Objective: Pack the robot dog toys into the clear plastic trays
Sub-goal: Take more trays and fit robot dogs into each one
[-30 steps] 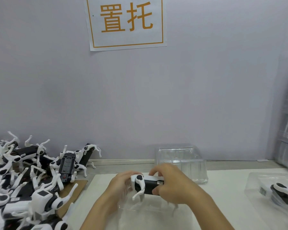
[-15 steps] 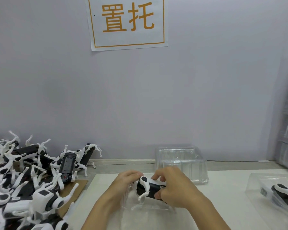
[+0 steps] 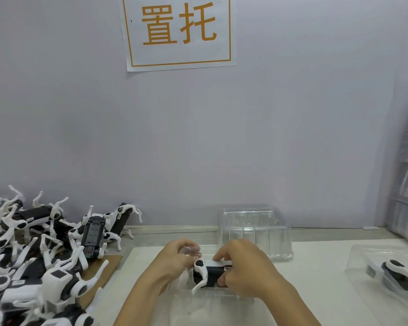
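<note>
Two hands (image 3: 222, 267); three clear plastic trays (image 3: 254, 231); one wall sign (image 3: 178, 31); a robot dog toy pile (image 3: 33, 255) too tangled to count.

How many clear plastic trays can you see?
3: empty clear plastic tray behind the hands, one under the held toy, one holding a toy far right. Stacks at right edge may hide more.

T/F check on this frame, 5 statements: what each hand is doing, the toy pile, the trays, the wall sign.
1. The right hand grips a robot dog toy. True.
2. The pile of unpacked toys lies to the person's right. False: it lies to the left.
3. The clear tray on the right is empty. False: a packed toy lies in it.
4. An empty clear tray stands by the wall behind the hands. True.
5. The left hand rests flat on the table. False: its fingers are curled at the toy's end.
</note>
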`<state>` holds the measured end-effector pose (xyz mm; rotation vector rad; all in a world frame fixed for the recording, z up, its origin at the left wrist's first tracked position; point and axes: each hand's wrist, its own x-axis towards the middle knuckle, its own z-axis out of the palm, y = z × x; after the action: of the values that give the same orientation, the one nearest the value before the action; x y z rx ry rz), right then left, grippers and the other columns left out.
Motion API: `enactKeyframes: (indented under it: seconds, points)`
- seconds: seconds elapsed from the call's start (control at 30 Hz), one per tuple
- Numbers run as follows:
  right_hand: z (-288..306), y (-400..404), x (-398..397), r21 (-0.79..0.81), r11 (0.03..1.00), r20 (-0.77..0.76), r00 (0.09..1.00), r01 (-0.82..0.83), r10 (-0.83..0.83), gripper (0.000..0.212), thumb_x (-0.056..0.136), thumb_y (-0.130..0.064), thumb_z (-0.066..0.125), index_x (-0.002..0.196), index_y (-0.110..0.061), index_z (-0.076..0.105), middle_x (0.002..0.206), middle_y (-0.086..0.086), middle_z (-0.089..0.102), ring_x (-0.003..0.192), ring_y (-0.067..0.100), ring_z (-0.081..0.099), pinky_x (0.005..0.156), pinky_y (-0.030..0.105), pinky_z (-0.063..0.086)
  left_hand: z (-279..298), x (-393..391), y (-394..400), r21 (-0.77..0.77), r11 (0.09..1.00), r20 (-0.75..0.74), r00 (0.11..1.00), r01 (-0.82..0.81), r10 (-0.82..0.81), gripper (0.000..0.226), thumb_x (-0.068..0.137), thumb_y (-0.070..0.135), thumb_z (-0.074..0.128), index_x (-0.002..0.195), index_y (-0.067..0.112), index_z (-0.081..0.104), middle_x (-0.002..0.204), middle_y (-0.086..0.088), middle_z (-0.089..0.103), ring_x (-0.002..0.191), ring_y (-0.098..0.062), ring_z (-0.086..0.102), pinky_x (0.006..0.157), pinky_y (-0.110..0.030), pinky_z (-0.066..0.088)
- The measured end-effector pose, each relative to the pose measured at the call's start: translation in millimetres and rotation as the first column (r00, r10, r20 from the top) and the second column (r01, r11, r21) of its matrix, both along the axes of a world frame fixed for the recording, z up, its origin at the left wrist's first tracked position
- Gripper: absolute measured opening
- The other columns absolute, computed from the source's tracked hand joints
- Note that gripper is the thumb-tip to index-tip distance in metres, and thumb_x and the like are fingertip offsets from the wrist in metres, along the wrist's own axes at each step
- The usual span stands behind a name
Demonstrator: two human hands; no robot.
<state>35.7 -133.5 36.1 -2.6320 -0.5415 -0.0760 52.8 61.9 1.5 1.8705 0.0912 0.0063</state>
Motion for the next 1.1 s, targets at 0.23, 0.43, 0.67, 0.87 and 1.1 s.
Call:
enactKeyframes:
  seconds: [0.23,0.43,0.67,0.87,1.1]
  points:
    - [4,0,0,-0.026,1.000,-0.021,1.000,0.004,-0.004,0.048,0.079,-0.028,0.079,0.125,-0.034,0.066,0.127,-0.008,0.060,0.113,0.015,0.059,0.087,0.025,0.048,19,-10,2,0.311,0.947,0.056,0.994,0.075,-0.097,0.018,0.090,0.016,0.064,0.103,0.028,0.061,0.113,0.002,0.062,0.089,-0.012,0.062,0.084,-0.026,0.049]
    - [4,-2,0,-0.009,1.000,-0.042,0.999,0.001,-0.002,0.050,0.079,-0.027,0.080,0.127,-0.033,0.065,0.132,-0.009,0.059,0.118,0.014,0.058,0.091,0.025,0.047,36,-21,9,0.295,0.904,-0.107,0.951,0.308,-0.289,0.019,0.078,0.044,0.078,0.092,0.043,0.066,0.111,0.012,0.060,0.100,-0.014,0.063,0.080,-0.027,0.039]
    - [2,-1,3,0.002,1.000,-0.042,0.999,-0.005,0.005,0.050,0.079,-0.026,0.080,0.127,-0.031,0.065,0.130,-0.007,0.059,0.116,0.015,0.059,0.092,0.026,0.049,34,-19,3,0.394,0.868,-0.113,0.953,0.302,-0.281,0.023,0.081,0.033,0.079,0.083,0.047,0.061,0.130,0.008,0.049,0.091,-0.013,0.058,0.084,-0.031,0.042]
    - [14,-19,7,0.089,0.996,-0.117,0.993,-0.005,0.015,0.036,0.082,-0.027,0.080,0.116,-0.030,0.070,0.110,-0.014,0.063,0.093,0.002,0.059,0.076,0.014,0.045,32,-22,5,0.371,0.880,-0.111,0.955,0.297,-0.275,0.018,0.082,0.038,0.077,0.089,0.045,0.062,0.118,0.007,0.057,0.085,-0.007,0.055,0.084,-0.028,0.040]
    - [35,-40,5,-0.042,0.996,-0.166,0.983,0.077,-0.083,0.031,0.075,-0.046,0.082,0.096,-0.025,0.076,0.087,-0.015,0.060,0.073,0.001,0.058,0.058,0.015,0.041,33,-20,6,0.347,0.898,-0.105,0.963,0.270,-0.249,0.013,0.077,0.047,0.072,0.084,0.040,0.065,0.120,0.014,0.057,0.116,-0.008,0.050,0.100,-0.033,0.038]
